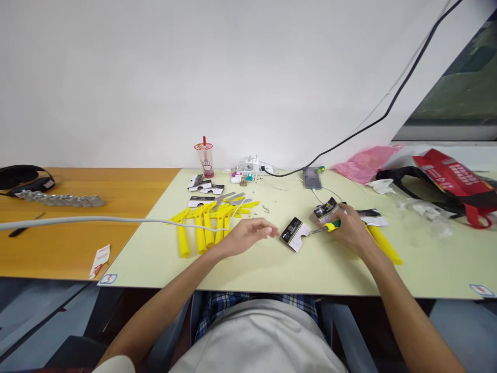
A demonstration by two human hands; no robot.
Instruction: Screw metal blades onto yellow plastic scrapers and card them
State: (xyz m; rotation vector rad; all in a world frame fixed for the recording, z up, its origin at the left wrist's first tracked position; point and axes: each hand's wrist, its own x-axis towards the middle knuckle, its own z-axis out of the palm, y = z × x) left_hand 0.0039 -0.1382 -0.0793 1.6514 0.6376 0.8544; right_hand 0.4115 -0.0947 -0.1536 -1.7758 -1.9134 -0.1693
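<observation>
My right hand (pixel 351 230) is closed around a screwdriver (pixel 333 226) with a yellow-and-green handle, its shaft pointing left. A black-and-white card (pixel 325 209) stands tilted against the fingers of this hand; whether they grip it is unclear. Under the hand, a yellow tubular handle (pixel 384 244) lies partly hidden. My left hand (pixel 250 235) hovers over the table with loosely bent fingers and nothing visible in them. Just right of its fingertips lies another black-and-white card (pixel 295 234). Several yellow-handled tools with flat metal blades, like scrapers (pixel 200 225), lie left of it.
Small metal parts (pixel 265 209) are scattered mid-table. More cards (pixel 205 185), a cup with a straw (pixel 205 159) and chargers (pixel 248 166) sit behind. A white cable (pixel 116 219) crosses the view at left. A red bag (pixel 458 181) and pink plastic (pixel 367 163) lie right.
</observation>
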